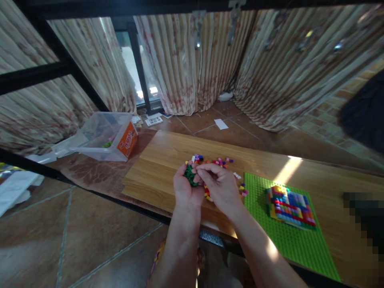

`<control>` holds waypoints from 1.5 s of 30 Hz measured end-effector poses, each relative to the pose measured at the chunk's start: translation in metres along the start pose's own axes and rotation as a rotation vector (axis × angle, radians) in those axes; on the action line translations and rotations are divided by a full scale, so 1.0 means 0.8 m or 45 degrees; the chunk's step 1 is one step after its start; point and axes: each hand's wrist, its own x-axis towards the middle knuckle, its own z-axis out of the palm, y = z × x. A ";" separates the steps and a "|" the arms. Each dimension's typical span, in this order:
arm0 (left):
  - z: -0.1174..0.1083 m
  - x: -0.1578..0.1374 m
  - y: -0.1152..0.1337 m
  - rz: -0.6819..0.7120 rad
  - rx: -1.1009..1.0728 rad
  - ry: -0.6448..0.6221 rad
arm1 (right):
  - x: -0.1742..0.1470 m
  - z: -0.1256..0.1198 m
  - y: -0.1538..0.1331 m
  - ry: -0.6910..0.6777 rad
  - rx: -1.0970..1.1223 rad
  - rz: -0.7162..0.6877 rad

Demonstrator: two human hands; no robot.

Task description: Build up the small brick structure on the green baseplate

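Observation:
My left hand [183, 191] is cupped palm up above the table and holds a heap of small dark green toy bricks [190, 175]. Just to its right, my right hand [222, 188] has thumb and forefinger pinched together at the edge of that heap. Whatever sits in the pinch is too small to make out. Loose toy bricks [208, 195] in many colours lie on the wood behind and beneath both hands. Right of them is a green studded baseplate [270, 236], which carries a block of multicoloured bricks [292, 206] built in layers.
The wooden table [153, 168] stretches from left to right. At its left stands a clear plastic bin [99, 124] with an orange label and a few bricks inside. Black metal bars [69, 64] cross the upper left. Striped curtains [186, 68] hang behind, above a tiled floor.

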 end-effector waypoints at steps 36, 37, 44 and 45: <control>-0.005 -0.010 0.044 0.136 -0.134 -0.051 | 0.009 -0.050 0.051 0.143 -1.396 -0.064; -0.005 -0.010 0.044 0.132 -0.133 -0.050 | 0.009 -0.050 0.051 0.148 -1.386 -0.062; -0.006 -0.010 0.044 0.124 -0.115 -0.069 | 0.016 -0.032 0.054 0.136 -1.387 -0.138; -0.006 -0.010 0.044 0.126 -0.113 -0.067 | 0.017 -0.031 0.055 0.142 -1.393 -0.119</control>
